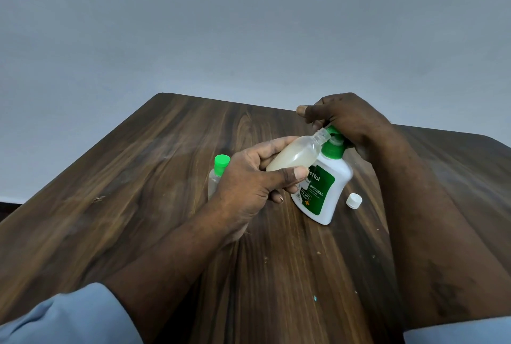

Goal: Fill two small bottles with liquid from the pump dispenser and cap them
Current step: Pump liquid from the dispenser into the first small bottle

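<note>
Within left hand [249, 180], small bottle [296, 154], mouth at dispenser [323, 191] under right hand [351, 119]

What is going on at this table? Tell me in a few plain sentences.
A person is filling a small clear bottle from a Dettol pump dispenser. The left hand holds it tilted, open neck at the nozzle, pale liquid already inside. The right hand grips the pump head. A white cap lies on the table; a green-capped bottle stands behind the left hand.
</note>
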A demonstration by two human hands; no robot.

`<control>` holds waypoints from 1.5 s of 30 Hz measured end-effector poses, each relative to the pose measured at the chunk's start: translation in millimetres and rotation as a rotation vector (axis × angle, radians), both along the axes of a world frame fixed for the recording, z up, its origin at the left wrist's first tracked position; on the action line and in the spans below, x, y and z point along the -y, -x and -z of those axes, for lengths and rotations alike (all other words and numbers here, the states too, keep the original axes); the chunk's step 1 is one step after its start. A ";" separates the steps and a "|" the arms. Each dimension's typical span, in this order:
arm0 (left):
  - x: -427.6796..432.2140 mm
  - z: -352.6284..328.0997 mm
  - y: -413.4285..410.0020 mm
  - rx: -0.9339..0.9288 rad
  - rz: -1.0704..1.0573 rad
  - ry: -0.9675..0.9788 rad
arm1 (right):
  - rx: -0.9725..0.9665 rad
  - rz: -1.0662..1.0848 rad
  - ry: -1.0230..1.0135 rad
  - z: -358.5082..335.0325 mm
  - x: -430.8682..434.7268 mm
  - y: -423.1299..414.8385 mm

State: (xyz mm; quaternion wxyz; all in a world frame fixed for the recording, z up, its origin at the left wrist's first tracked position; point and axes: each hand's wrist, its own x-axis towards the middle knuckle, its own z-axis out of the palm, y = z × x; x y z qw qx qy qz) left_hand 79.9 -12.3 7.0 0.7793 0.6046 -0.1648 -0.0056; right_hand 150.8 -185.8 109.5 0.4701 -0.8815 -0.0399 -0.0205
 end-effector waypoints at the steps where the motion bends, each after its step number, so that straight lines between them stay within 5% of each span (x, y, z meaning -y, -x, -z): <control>1: -0.1 -0.1 0.0 0.000 0.001 0.003 | 0.007 0.003 -0.001 -0.8 -0.2 0.3; 45: -1.2 -1.4 0.4 0.008 -0.007 0.002 | 0.000 -0.018 0.021 1.6 1.6 -4.5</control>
